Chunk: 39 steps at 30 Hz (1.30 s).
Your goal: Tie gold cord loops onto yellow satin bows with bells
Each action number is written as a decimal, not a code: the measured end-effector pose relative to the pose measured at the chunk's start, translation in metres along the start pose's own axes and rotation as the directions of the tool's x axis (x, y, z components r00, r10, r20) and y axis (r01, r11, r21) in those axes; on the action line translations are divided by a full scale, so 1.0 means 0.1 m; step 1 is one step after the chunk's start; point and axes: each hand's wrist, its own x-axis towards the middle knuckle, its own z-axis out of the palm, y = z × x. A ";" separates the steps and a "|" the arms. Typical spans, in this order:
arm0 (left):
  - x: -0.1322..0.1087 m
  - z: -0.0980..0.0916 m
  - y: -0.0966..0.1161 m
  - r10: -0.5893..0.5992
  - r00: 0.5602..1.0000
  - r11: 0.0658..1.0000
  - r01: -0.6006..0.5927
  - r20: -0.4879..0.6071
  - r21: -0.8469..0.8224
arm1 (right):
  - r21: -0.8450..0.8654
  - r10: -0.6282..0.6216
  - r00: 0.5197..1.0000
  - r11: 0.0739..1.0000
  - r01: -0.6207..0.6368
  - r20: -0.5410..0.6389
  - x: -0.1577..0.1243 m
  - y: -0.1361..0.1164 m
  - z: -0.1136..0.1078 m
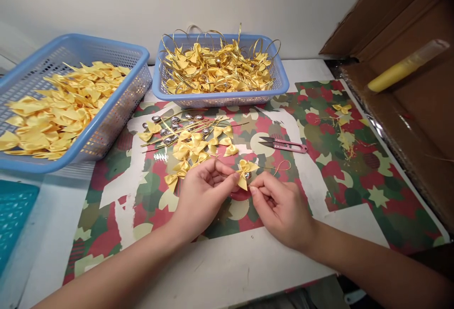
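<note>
My left hand (209, 193) pinches a yellow ribbon bow (246, 169) between thumb and forefinger. A small silver bell (248, 175) sits against the bow. Just right of it, my right hand (280, 207) is closed, thumb and forefinger pressed together on something too small to make out. A thin loop of thread (283, 166) lies above my right hand. Beyond my left hand is a pile of loose yellow bows (191, 146), with silver bells (175, 120) on gold cords behind it. Pink thread snips (289, 146) rest to the right.
A blue basket of yellow bows (140, 54) stands at the left, and another blue basket (220, 95) at the back holds bows with gold cords. Thread scraps (346, 141) lie at the right, beside a cardboard box (400, 110). A teal basket (16, 210) is at the left edge.
</note>
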 end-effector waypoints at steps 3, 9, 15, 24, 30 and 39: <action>0.00 0.00 0.00 0.015 1.000 1.000 -0.015 -0.009 0.022 | 0.005 0.004 1.000 1.000 -0.004 -0.001 0.01 -0.01 -0.01; -0.01 0.00 -0.02 0.029 1.000 0.998 -0.029 -0.001 0.047 | 0.039 0.062 0.998 0.997 -0.062 0.000 0.03 -0.05 -0.04; -0.02 0.02 -0.04 0.049 0.999 0.996 -0.048 -0.010 0.069 | 0.112 0.178 0.983 0.977 -0.181 0.032 0.05 -0.09 -0.05; -0.02 0.02 -0.05 0.055 0.998 0.994 -0.053 -0.011 0.093 | 0.165 0.226 0.973 0.959 -0.230 0.040 0.04 -0.09 -0.01; -0.03 0.02 -0.03 0.037 0.999 0.995 -0.037 -0.005 0.092 | 0.175 0.204 0.979 0.963 -0.205 0.024 0.03 -0.08 0.00; -0.02 0.01 -0.04 0.039 0.999 0.995 -0.040 0.011 0.093 | 0.147 0.165 0.986 0.976 -0.163 -0.007 0.03 -0.07 0.02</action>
